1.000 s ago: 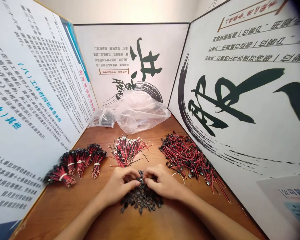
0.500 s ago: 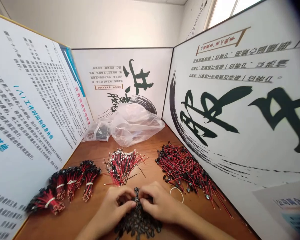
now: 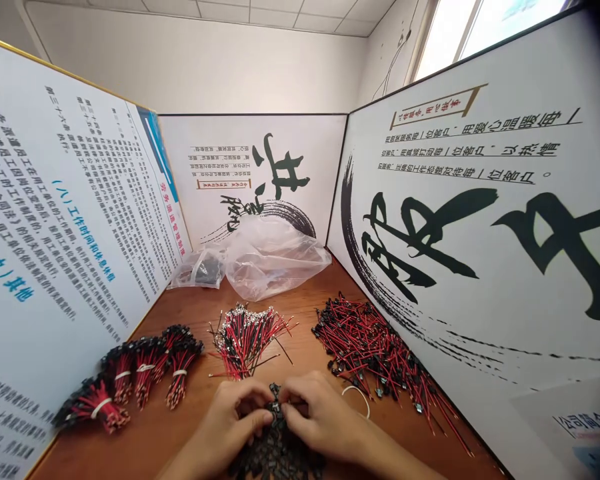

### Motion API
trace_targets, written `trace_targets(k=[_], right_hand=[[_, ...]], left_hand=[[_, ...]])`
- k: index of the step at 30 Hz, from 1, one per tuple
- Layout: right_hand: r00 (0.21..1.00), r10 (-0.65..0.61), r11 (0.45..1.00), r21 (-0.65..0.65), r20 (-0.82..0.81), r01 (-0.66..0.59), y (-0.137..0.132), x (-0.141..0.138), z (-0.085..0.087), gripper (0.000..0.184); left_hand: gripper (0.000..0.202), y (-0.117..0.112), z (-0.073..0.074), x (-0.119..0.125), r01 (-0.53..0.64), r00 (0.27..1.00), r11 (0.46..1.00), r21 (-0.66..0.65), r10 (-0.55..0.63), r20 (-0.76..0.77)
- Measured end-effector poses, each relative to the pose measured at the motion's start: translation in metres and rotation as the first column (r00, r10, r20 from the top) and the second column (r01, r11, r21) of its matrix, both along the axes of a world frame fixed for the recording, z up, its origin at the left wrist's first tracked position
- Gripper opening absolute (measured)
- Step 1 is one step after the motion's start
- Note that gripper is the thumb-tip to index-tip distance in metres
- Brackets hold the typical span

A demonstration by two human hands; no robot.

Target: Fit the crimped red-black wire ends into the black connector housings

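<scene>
My left hand is closed in a pinch, thumb against fingers, over a pile of small black plastic connector housings. Close beside it, my right hand is also pinched, fingertips almost meeting the left ones. Whatever sits between the fingertips is too small and too hidden to name. Just beyond the hands lies a fanned bunch of red and black wires with shiny metal terminals at the far ends. To the right spreads a loose heap of red and black wires with black connectors.
Several tied bundles of wires with black connectors lie at the left. A white elastic band rests right of my right hand. Clear plastic bags lie at the back. Printed panels wall in the wooden table.
The view has tilted up slightly, so the whole scene sits a little lower. Both hands stay pinched together over the black housings, with only slight finger movement.
</scene>
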State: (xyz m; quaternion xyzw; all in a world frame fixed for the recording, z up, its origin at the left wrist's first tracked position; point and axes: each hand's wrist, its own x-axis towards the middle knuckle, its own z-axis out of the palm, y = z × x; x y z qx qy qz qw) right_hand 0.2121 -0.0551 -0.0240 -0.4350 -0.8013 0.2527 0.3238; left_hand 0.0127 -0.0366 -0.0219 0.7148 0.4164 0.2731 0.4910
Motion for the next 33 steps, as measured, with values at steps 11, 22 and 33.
trace_targets(k=[11,22,33], right_hand=[[0.997,0.001,0.997,-0.08,-0.072,-0.006,-0.0044,-0.0026,0.0029,0.014],[0.996,-0.028,0.974,-0.226,-0.089,0.007,-0.005,-0.0012,0.005,0.016],[0.998,0.017,0.991,-0.135,-0.059,-0.025,-0.002,0.0035,0.0013,0.018]], left_hand=[[0.014,0.0,-0.0032,0.0004,0.018,0.999,0.999,-0.037,-0.016,0.043],[0.006,-0.0002,0.0011,0.0017,0.051,0.997,0.998,0.023,-0.052,0.052],[0.014,0.0019,0.0032,0.0035,0.088,0.996,0.996,-0.003,-0.088,0.031]])
